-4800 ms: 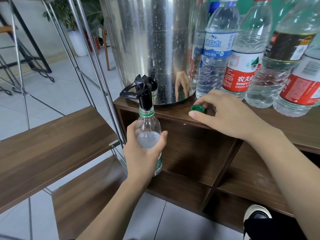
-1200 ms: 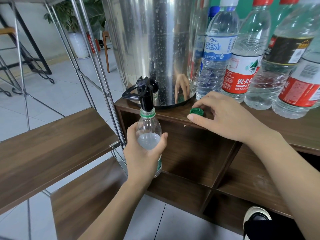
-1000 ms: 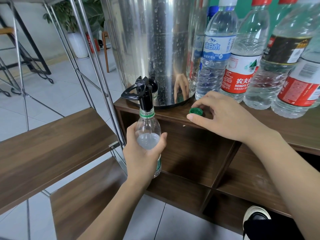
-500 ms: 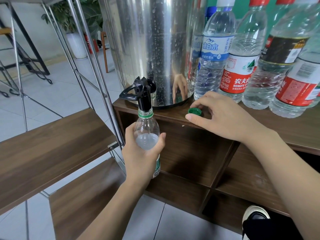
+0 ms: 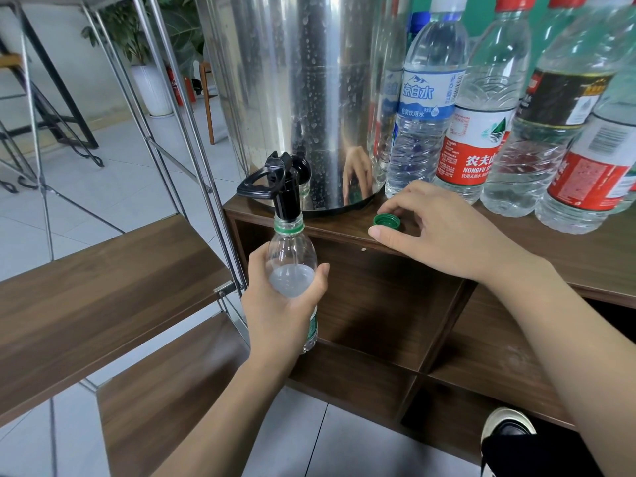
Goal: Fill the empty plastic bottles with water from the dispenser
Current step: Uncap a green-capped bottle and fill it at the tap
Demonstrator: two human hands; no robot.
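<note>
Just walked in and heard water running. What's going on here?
A person is filling a small plastic bottle at the black tap of a steel dispenser. The left hand grips the bottle under the spout; water shows up to its shoulder. The right hand rests on the cabinet top, fingers at the green cap.

Indoor café-like or office common area: tiled floor (image 5: 86, 201), metal-framed wooden shelves (image 5: 103, 290), potted plant (image 5: 151, 63), steel water dispenser (image 5: 292, 80) on wooden counter (image 5: 585, 256).
</note>
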